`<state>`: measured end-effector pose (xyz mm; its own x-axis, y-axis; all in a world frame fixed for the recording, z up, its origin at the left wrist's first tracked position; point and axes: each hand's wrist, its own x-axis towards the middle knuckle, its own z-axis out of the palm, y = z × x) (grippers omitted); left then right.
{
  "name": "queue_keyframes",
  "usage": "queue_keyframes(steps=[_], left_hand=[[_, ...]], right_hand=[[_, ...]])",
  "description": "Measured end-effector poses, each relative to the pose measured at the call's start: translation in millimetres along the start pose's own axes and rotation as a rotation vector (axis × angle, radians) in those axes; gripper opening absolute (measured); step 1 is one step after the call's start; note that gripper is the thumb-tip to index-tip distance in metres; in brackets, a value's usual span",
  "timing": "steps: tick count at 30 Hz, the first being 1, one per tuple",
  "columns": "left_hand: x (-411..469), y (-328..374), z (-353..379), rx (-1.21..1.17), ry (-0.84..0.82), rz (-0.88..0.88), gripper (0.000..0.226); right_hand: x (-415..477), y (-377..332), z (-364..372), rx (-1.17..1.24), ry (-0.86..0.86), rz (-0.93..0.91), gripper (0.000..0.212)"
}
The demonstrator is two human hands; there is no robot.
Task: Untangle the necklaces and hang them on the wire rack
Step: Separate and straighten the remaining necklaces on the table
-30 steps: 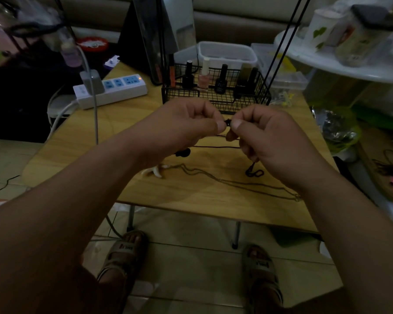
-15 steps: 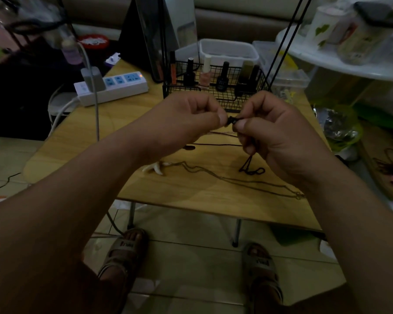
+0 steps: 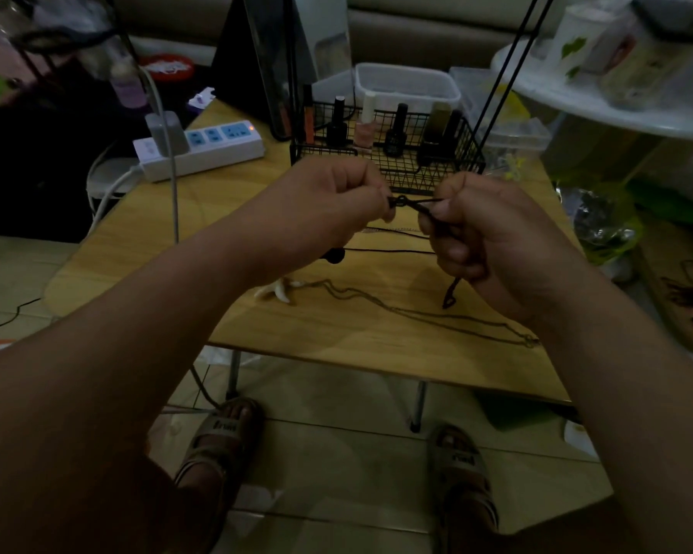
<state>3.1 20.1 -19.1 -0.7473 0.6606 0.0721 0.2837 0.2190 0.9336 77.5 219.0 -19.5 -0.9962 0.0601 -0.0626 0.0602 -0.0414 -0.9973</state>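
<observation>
My left hand and my right hand are raised above the wooden table, both pinching a black cord necklace that has a small knot between my fingertips. Its loose end hangs below my right fist. A thin chain necklace with a white tooth-shaped pendant lies flat on the table under my hands. A black wire rack stands at the table's far side, its thin uprights rising out of view.
The rack's basket holds several nail polish bottles. A white power strip with a plugged cable sits at the back left. Clear plastic boxes stand behind the rack. A white shelf with jars is at right. My sandalled feet are below.
My hands have drawn a little apart, so a short stretch of black cord with the knot now shows between them. The cord's hanging end has lifted slightly.
</observation>
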Motion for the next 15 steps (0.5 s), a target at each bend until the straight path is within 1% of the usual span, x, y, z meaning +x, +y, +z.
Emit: queue_keyframes(steps=[3,5,8,11,15], left_hand=[[0,-1,0,-0.037,-0.004,-0.004,0.012],[-1,-2,-1,-0.051,-0.011,0.006,0.011],[-1,-1,-3,-0.084,-0.009,0.022,0.011],[0,-1,-9,-0.106,0.016,0.018,0.01],[1,-4,-14,-0.149,0.038,0.016,0.012]], right_hand=[[1,0,1,-0.058,0.027,0.037,0.02],[1,-1,0,-0.102,0.029,0.042,0.017],[-1,-1,-4,-0.157,-0.016,0.025,0.012],[-3,-2,-8,-0.153,-0.025,0.013,0.014],[-3,-5,-10,-0.122,0.047,-0.015,0.019]])
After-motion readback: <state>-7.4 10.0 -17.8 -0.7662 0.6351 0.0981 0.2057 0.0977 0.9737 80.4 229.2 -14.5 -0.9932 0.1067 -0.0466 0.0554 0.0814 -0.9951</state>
